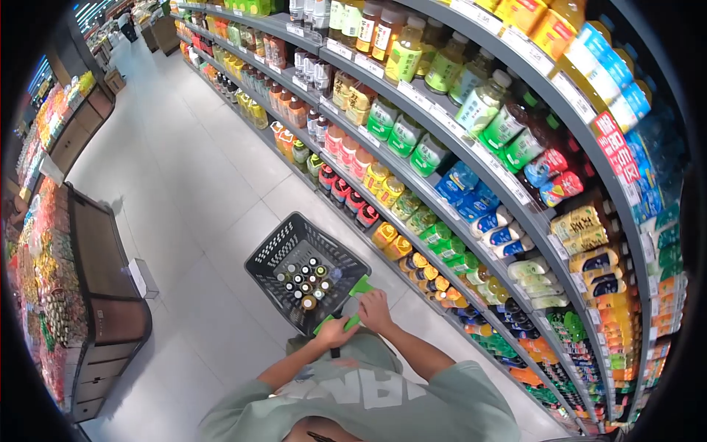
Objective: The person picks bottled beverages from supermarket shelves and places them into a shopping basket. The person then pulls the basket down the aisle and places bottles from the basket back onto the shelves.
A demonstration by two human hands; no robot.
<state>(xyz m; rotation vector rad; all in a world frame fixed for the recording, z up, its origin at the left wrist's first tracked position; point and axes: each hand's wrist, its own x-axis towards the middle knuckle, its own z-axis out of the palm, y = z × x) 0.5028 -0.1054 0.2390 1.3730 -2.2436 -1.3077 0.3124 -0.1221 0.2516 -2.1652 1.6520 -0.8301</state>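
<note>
A dark grey shopping basket (259, 259) with slotted walls stands in front of my body, low over the floor. Several bottles with pale round caps (303, 282) are grouped upright inside it. Green handle parts (360, 286) show at the basket's near side. My left hand (336, 332) is closed around the handle, with green showing on both sides of it. To its right, my right hand (375, 310) has its fingers curled at the handle too; its grip is partly hidden from above.
Long curved shelves (434, 110) of bottled drinks run along the right, with price tags on their edges. At left are wooden display bins (118, 318) heaped with colourful packets, and a small white box (143, 278) at their side. A tiled aisle (199, 191) stretches ahead to a distant person (127, 26).
</note>
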